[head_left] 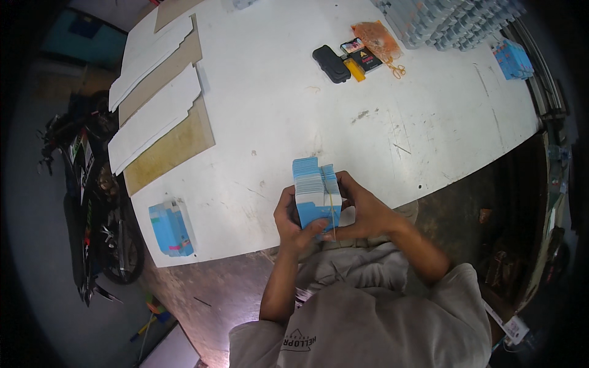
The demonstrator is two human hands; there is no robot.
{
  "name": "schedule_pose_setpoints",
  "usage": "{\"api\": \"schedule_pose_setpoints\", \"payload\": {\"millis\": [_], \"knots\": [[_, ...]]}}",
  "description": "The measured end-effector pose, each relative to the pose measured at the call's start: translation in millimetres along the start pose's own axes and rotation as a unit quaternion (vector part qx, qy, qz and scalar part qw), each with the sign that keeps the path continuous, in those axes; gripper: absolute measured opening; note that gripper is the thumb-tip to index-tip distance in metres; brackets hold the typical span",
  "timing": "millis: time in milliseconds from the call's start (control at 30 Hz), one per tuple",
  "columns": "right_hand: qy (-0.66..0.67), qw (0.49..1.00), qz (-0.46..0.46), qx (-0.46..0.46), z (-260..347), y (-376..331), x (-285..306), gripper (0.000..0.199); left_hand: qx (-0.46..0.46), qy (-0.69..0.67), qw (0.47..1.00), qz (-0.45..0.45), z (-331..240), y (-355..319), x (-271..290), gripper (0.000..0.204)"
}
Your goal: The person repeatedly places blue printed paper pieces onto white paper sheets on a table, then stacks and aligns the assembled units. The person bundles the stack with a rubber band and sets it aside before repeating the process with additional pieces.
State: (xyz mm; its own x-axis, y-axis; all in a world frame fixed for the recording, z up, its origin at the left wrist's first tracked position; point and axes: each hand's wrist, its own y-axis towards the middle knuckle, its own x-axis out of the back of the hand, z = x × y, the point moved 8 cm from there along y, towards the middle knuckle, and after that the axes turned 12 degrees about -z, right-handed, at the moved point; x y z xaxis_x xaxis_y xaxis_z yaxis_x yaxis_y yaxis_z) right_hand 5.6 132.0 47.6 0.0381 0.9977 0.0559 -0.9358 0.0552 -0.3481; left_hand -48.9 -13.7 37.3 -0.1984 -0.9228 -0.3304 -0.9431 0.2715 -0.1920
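Between my hands is a thick stack of blue-and-white die-cut cards (pixel 311 190), held over the near edge of the white table. A thin rubber band (pixel 332 202) runs along its right part. My left hand (pixel 293 221) wraps the stack's left side, with the thumb across its near blue face. From the right, my right hand (pixel 362 208) grips it, fingers behind and thumb low by the near face. The undersides of the fingers are hidden behind the stack. At the table's left corner lies another blue bundle (pixel 171 229) with a pink strip near its bottom.
White and brown cut sheets (pixel 165 116) lie along the table's left side. Toward the back are a black case (pixel 331 64), a yellow lighter (pixel 354 70), orange scissors (pixel 397 70) and an orange bag (pixel 375 39). Grey stacked pieces (pixel 448 24) and a blue bundle (pixel 513 59) occupy the far right.
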Motion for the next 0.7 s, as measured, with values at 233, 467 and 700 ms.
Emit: {"api": "schedule_pose_setpoints", "payload": {"millis": [233, 467, 700], "knots": [[-0.031, 0.999, -0.035, -0.026, -1, -13, -1, 0.110, 0.010, -0.068, 0.996, -0.051, 19, 2, 1, 0.071], [-0.030, 0.998, -0.030, -0.055, -17, -18, -4, 0.115, 0.101, -0.123, 0.981, -0.110, 42, -4, -3, 0.062], [0.142, 0.979, -0.140, 0.033, -36, -18, -17, 0.115, 0.148, -0.175, 0.961, -0.157, 38, -3, -12, 0.059]]}}
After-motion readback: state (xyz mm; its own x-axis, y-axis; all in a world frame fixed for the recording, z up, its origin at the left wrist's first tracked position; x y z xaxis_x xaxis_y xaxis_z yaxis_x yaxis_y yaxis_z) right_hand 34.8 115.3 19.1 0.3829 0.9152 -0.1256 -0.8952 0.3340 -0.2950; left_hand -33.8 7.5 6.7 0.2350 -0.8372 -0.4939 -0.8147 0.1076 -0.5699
